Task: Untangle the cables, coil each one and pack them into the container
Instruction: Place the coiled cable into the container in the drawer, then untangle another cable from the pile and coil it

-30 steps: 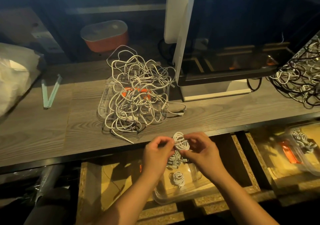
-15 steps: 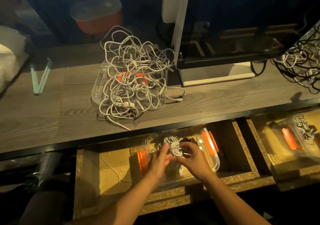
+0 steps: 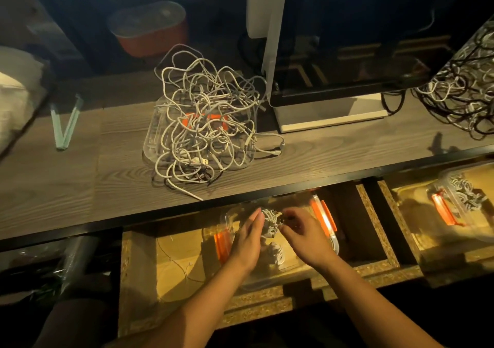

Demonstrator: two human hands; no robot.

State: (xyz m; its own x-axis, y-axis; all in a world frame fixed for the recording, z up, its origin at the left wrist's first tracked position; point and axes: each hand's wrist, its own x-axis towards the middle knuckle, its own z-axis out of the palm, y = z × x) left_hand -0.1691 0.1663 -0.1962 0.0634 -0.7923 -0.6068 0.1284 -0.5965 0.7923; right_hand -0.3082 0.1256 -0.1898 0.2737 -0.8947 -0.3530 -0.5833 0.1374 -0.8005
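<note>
The coil [image 3: 270,218] of white cable sits low inside the clear container [image 3: 332,236], between the two hands, at 6 o'clock from the tangle [image 3: 205,123]. The left hand [image 3: 247,240] lies against the coil's 9 o'clock side, fingers straight and close together. The right hand [image 3: 304,236] has its fingers curled, and thumb and forefinger seem to pinch the coil's 3 o'clock edge, though blur softens the grip. A second coil [image 3: 276,254] lies in the container at 6 o'clock from the first. The container has orange clips at both ends and stands in an open drawer [image 3: 171,272] under the desk [image 3: 66,187]. On the desk the tangle of white cables is piled over a clear tray [image 3: 151,144]. At 3 o'clock from it stands a monitor [image 3: 361,40], and beyond that is a heap [image 3: 462,99] of black and white cables. At 9 o'clock from the tangle lies a green V-shaped piece [image 3: 65,125]. At 3 o'clock from the drawer, a clear tub [image 3: 451,214] holds more coils.
</note>
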